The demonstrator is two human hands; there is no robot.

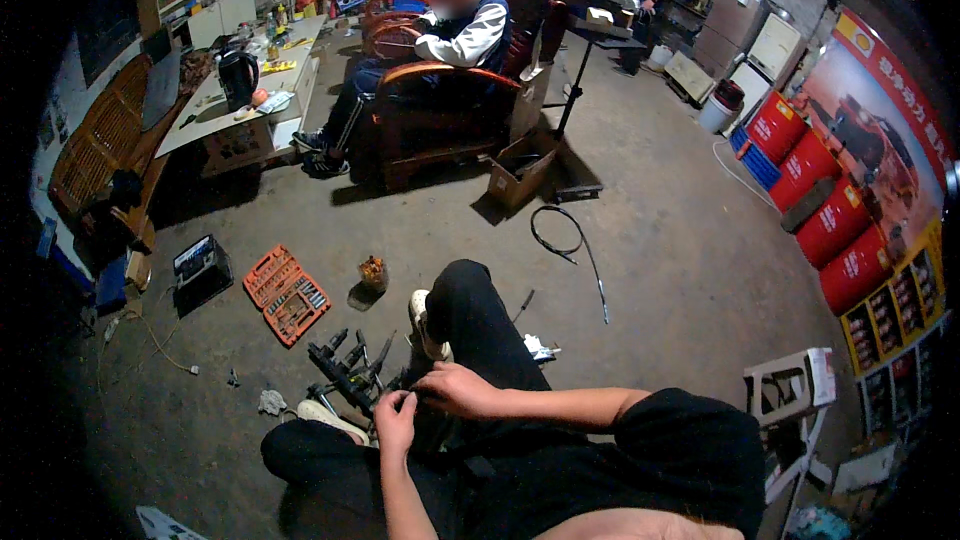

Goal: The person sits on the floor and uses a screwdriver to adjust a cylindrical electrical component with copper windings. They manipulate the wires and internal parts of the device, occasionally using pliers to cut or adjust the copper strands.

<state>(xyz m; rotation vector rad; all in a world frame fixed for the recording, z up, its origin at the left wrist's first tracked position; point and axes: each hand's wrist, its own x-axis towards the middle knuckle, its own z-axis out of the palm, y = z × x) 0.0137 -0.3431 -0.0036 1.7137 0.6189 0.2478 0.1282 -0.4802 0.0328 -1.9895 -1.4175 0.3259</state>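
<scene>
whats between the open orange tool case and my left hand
In the head view, a black metal assembly with rod-like parts lies between the orange tool case and your left hand; whether the hand touches it is unclear.

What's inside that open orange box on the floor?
The orange case holds small metal pieces, probably sockets, in both open halves. They're too small to tell apart, and whatever lies beneath them is covered.
</scene>
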